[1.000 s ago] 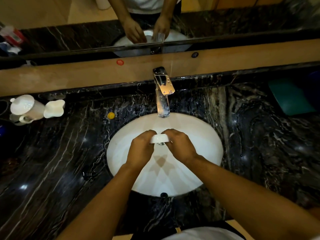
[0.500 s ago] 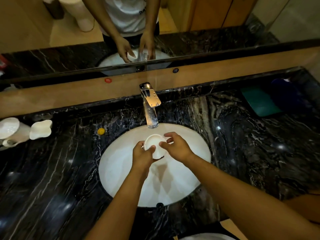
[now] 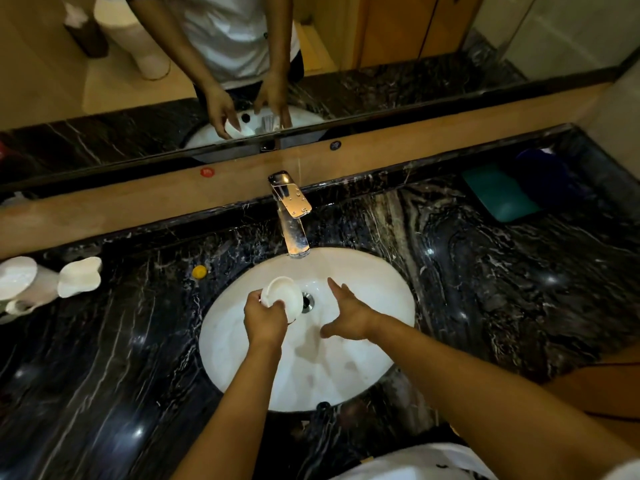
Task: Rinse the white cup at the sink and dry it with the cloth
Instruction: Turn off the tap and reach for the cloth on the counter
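Right hand (image 3: 349, 315) has let go of the cup (image 3: 282, 297) since half a second ago and now hangs beside it over the sink (image 3: 363, 372), fingers spread and straight, touching nothing. Left hand (image 3: 265, 320) alone holds the cup, fingers and thumb curled round its wall, mouth tilted up and away toward the mirror. Cup sits above the basin, left of the drain (image 3: 307, 302), below the faucet (image 3: 291, 216). No readable writing anywhere; red sticker (image 3: 207, 172) and dark sticker (image 3: 335, 145) on the wooden ledge are too small to read. Green cloth (image 3: 498, 192) lies far right on the black marble counter (image 3: 502, 289), well apart. White kettle (image 3: 24, 285) and white dish (image 3: 79, 277) far left, small yellow thing (image 3: 199, 271) near the basin rim. Mirror (image 3: 415, 46) repeats hands and cup.
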### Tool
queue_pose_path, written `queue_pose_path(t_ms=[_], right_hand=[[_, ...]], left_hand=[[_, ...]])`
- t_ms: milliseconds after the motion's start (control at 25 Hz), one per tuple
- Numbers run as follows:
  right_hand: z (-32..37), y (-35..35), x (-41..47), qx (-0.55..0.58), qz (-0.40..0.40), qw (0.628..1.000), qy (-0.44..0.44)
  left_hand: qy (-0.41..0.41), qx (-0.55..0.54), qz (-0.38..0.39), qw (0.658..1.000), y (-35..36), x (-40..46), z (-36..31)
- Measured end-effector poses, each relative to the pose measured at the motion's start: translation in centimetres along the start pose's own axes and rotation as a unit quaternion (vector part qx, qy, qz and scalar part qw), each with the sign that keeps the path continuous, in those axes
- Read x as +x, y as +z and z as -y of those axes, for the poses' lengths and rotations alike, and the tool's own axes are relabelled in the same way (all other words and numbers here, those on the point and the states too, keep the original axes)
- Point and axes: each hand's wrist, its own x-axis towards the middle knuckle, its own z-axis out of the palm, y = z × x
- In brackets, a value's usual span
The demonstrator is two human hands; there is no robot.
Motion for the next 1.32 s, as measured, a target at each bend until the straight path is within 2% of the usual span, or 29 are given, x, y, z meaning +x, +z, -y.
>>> queue_pose_path(t_ms=[200,360,560,800,920,1040,1200,1320], right_hand=[[-2.0,-3.0,0.9,0.202,-0.088,0.975,-0.007],[-4.4,-6.7,0.9,0.277,-0.14,0.95,-0.038],[-10.2,-15.1,-0.2,0.326,-0.214,0.919,-0.063],[-18.9,-29.6,0.5,0.363,-0.26,0.894,-0.047],[-22.1,-34.9,1.3,0.321,-0.279,0.904,-0.031],[-25.1,-40.5,2.0,0.202,-0.365,0.909,-0.022],[-27.6,-47.5,3.4,-0.009,-0.489,0.872,-0.001],[-28.5,-49.7,4.6,-0.126,-0.495,0.857,0.071]], left_hand=[[-0.039,-0.056,0.048,0.997,2.9,-1.8,-0.3],[-0.064,-0.114,0.122,0.984,8.2,-4.2,-1.9],[-0.075,-0.147,0.161,0.973,18.9,-6.8,-5.4],[-0.108,-0.218,0.201,0.949,35.7,-9.5,-10.3],[-0.116,-0.229,0.208,0.944,41.2,-9.8,-12.2],[-0.129,-0.214,0.221,0.943,45.1,-9.4,-13.6],[-0.136,-0.218,0.241,0.936,47.9,-8.3,-14.5],[-0.154,-0.225,0.236,0.933,48.8,-8.0,-14.7]])
